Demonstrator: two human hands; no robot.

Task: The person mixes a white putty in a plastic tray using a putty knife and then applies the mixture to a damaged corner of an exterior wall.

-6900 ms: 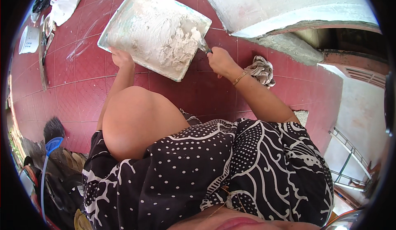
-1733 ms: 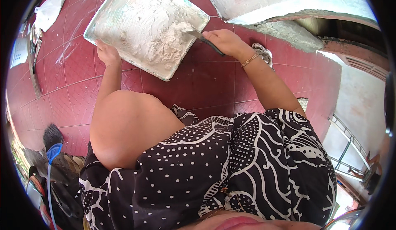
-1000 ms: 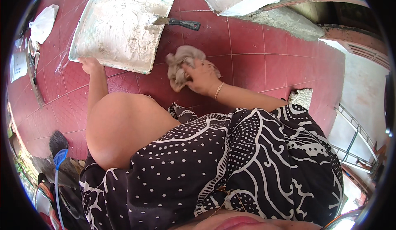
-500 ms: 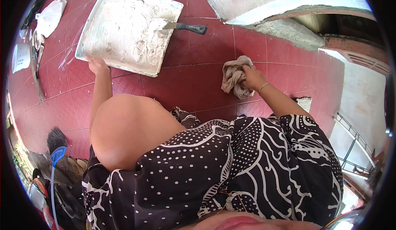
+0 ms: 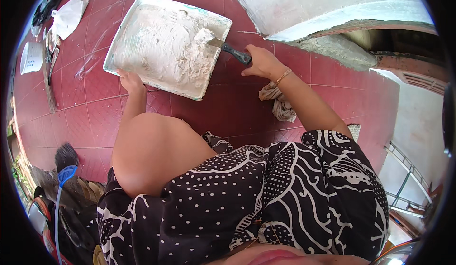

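A white tray (image 5: 173,90) spread with pale, wet plaster (image 5: 164,46) sits ahead of me, left of centre. My left hand (image 5: 131,81) grips its near rim close to the left corner. Across the tray's right rim lies a putty knife (image 5: 236,54), blade in the plaster and black handle sticking out. At the end of that handle is my right hand (image 5: 265,64), thumb and fingers apart on either side of it, not closed. Partly hidden under my right forearm, a crumpled beige cloth (image 5: 283,109) rests on the floor.
Red tiles (image 5: 228,115) cover the floor. At far left lie a white plastic bag (image 5: 69,18), a white container (image 5: 31,58) and a long wooden strip (image 5: 49,82). A blue-headed brush (image 5: 67,174) stands lower left. A white wall (image 5: 323,3) rises at far right, a ladder (image 5: 408,174) at right.
My right hand has let go of the cloth and moved up and left to the putty knife's handle. The tray appears slightly further right and lower in the view, my left hand still at its rim.
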